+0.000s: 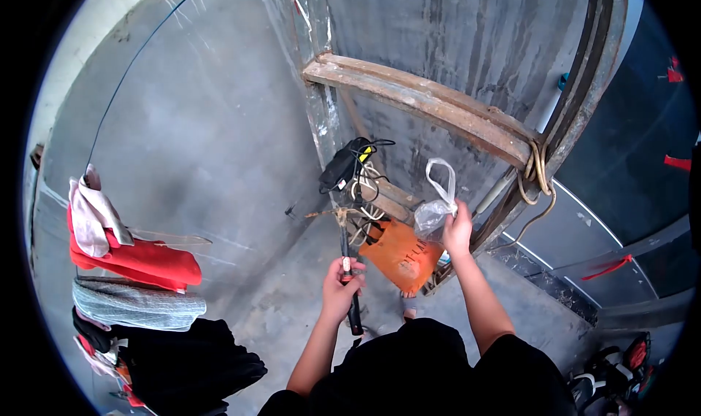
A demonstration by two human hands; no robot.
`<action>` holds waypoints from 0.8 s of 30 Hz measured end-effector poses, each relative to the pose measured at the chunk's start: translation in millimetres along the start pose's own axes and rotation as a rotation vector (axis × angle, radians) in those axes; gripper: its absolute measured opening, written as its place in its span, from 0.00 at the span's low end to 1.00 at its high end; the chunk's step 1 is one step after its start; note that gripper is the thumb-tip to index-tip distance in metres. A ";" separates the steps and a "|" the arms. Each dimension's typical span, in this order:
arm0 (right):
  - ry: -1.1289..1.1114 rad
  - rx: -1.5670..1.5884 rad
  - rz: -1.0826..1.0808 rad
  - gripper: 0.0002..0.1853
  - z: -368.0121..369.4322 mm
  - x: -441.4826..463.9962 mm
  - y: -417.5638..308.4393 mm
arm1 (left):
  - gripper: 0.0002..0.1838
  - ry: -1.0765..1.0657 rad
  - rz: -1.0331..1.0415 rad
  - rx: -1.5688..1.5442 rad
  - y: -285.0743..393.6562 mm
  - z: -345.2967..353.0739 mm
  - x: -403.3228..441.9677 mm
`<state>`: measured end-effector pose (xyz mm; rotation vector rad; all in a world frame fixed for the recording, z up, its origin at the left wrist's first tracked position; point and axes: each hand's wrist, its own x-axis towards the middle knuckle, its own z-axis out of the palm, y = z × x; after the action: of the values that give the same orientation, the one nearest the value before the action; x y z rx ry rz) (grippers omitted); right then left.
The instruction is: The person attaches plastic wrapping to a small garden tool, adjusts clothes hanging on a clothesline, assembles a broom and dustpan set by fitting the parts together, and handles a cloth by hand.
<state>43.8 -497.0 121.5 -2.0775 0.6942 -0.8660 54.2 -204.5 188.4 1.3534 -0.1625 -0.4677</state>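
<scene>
My left hand (342, 288) is closed around the black handle of what looks like a hammer (355, 315). Its handle has a red band, and its rusty brown head points up and away from me. In my right hand (458, 230) is a clear plastic bag (432, 215), pinched near its edge, with a handle loop standing up. Between and beyond my hands hangs an orange bag (400, 254) with dark lettering. Behind the hammer are a black case-like object (342, 169) with a yellow label and a tangle of pale and black cords (369, 190).
A rusty metal crossbar (423, 98) spans the frame ahead, with rope (539, 171) wound at its right end. Clothes, including a red garment (139, 261), hang on a line at left. Assorted items (613, 368) lie at lower right. A foot (409, 306) shows on the concrete floor.
</scene>
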 end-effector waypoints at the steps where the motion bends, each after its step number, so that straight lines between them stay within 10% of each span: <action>1: 0.002 0.002 0.001 0.20 0.3 -2.0 2.8 | 0.19 -0.001 0.001 0.003 -0.4 -0.4 -0.8; 3: -0.397 -0.466 0.141 0.22 9.5 -2.7 14.2 | 0.19 -0.008 -0.006 -0.058 0.2 -0.6 0.7; 13: -0.168 -0.340 0.092 0.37 -2.2 -23.3 12.3 | 0.17 -0.074 -0.016 -0.135 -1.6 -5.6 11.8; 17: 0.013 -0.141 -0.098 0.21 -17.1 -51.7 -13.8 | 0.18 -0.079 -0.002 -0.101 -3.5 -3.9 19.1; 20: -0.208 0.179 -0.040 0.07 -12.2 -84.0 -33.6 | 0.19 -0.060 0.069 -0.068 -1.5 3.1 28.1; 24: -0.713 0.503 -0.176 0.24 -18.8 -87.0 -114.8 | 0.19 -0.004 0.383 0.003 20.6 22.7 50.7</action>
<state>-3.5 -379.8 193.4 -1.8079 -0.0885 -0.2877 95.8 -243.1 205.5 1.2868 -0.4173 -0.1478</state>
